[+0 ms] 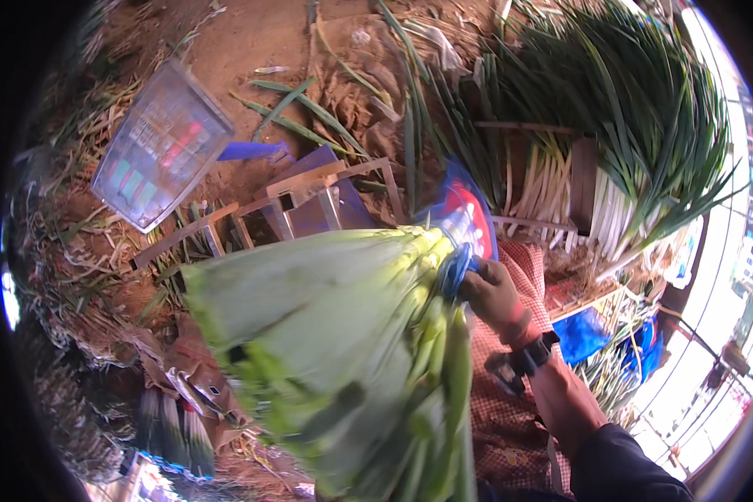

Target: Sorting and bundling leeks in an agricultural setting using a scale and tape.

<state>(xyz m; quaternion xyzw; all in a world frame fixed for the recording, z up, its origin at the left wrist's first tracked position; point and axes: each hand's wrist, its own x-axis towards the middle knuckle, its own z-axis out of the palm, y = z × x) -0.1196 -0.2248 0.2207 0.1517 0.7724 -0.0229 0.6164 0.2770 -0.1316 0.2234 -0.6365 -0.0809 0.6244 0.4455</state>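
Note:
A large light-green bag (335, 309), thin like plastic, fans out across the middle of the head view and is smeared by motion. Its folds draw together into a narrow neck, where blue material (456, 269) wraps round it. My right hand (495, 293) is closed on that blue-wrapped neck, with a dark watch on its wrist. Beyond the neck, a blue, red and white piece of plastic (468, 213) sticks out. I cannot see my left hand; the green bag covers much of the area in front of me. Red-checked cloth (506, 435) lies below my right forearm.
Green onions (627, 109) are piled at the far right, with wooden bars around them. A wooden frame (297, 197) stands beyond the bag. A clear plastic bin (163, 146) is at the left. Loose leaves litter the brown ground, and blue bags (584, 335) lie at the right.

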